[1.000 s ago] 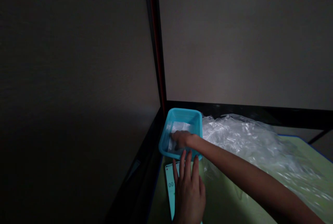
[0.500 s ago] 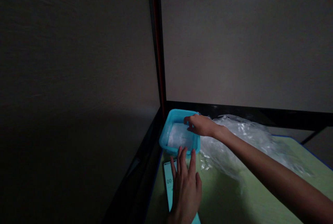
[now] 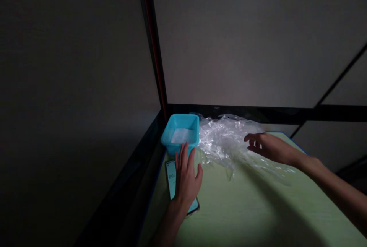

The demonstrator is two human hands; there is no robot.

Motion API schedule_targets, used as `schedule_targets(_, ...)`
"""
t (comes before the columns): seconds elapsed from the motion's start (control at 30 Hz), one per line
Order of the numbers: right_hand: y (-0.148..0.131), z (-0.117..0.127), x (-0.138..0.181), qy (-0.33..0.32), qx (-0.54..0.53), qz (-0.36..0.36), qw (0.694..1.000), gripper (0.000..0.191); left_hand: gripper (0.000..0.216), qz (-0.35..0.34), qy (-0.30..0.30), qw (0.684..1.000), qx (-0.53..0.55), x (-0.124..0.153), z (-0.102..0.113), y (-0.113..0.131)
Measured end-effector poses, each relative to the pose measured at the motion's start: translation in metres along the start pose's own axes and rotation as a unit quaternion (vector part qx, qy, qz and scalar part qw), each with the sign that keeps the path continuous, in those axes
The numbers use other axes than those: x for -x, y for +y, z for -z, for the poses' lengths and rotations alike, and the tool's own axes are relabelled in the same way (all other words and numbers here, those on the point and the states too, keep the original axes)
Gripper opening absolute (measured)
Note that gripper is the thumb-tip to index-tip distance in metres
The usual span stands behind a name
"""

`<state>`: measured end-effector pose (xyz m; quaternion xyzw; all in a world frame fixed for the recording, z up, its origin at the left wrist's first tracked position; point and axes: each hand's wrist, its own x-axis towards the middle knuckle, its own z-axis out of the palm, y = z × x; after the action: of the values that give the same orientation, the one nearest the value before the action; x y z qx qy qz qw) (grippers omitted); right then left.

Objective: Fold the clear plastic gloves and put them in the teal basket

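Note:
A blue plastic basket (image 3: pixel 167 140) stands in the corner, with a flat whitish piece (image 3: pixel 182 135) lying inside; what it is made of I cannot make out. My left hand (image 3: pixel 187 180) is open, its fingers spread toward the basket's near wall; whether they touch it is unclear. Under that hand lies a phone (image 3: pixel 171 176) with a light screen showing digits, partly covered. Over the right part of a heap of crumpled clear plastic bags (image 3: pixel 220 136) hovers my right hand (image 3: pixel 265 147). Its fingers are loosely curled and apart, with nothing visible in them.
A green tabletop (image 3: pixel 229 208) with a blue edge carries these things. Grey wall panels (image 3: pixel 235 40) rise behind and on the left, meeting at a dark corner post (image 3: pixel 153 44). A dark rail (image 3: pixel 243 112) runs along the back.
My right hand has moved right, from over the basket to above the plastic. My left hand stays by the basket's near side. The whole view has shifted, so the basket appears farther left.

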<state>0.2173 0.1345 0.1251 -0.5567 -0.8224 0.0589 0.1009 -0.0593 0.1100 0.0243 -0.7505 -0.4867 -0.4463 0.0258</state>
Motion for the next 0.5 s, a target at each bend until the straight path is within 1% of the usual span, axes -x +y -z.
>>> schedule_targets(0.07, 0.003, -0.013, 0.019, -0.004, -0.031, -0.005, 0.999, 0.02, 0.04, -0.025, 0.008, 0.997, 0.068, 0.006, -0.003, 0.018)
schedule_targets(0.1, 0.002, -0.021, 0.026, -0.004, -0.048, -0.008, 0.999, 0.02, 0.039, -0.038, -0.007, 0.994, 0.106, 0.01, -0.006, 0.028)
schedule_targets(0.13, 0.0, -0.03, 0.032, 0.0, -0.065, -0.01, 0.998, 0.02, 0.038, -0.05, -0.035, 0.988, 0.144, 0.015, -0.009, 0.04)
schedule_targets(0.2, -0.007, -0.051, 0.041, 0.026, -0.09, -0.023, 0.995, 0.021, 0.036, -0.062, -0.118, 0.965, 0.227, 0.025, -0.016, 0.06)
schedule_targets(0.27, -0.017, -0.073, 0.045, 0.05, -0.091, -0.044, 0.994, 0.028, 0.033, -0.05, -0.184, 0.935, 0.299, 0.036, -0.023, 0.074)
schedule_targets(0.3, -0.023, -0.084, 0.046, 0.065, -0.087, -0.058, 0.992, 0.032, 0.031, -0.04, -0.202, 0.924, 0.323, 0.04, -0.027, 0.078)
schedule_targets(0.33, -0.029, -0.094, 0.047, 0.08, -0.08, -0.071, 0.991, 0.036, 0.029, -0.028, -0.209, 0.917, 0.339, 0.043, -0.031, 0.08)
schedule_targets(0.4, -0.038, -0.111, 0.046, 0.106, -0.068, -0.089, 0.988, 0.04, 0.026, 0.0, -0.204, 0.914, 0.352, 0.047, -0.037, 0.078)
schedule_targets(0.5, -0.044, -0.127, 0.045, 0.125, -0.056, -0.085, 0.987, 0.039, 0.025, 0.052, -0.183, 0.911, 0.366, 0.046, -0.044, 0.071)
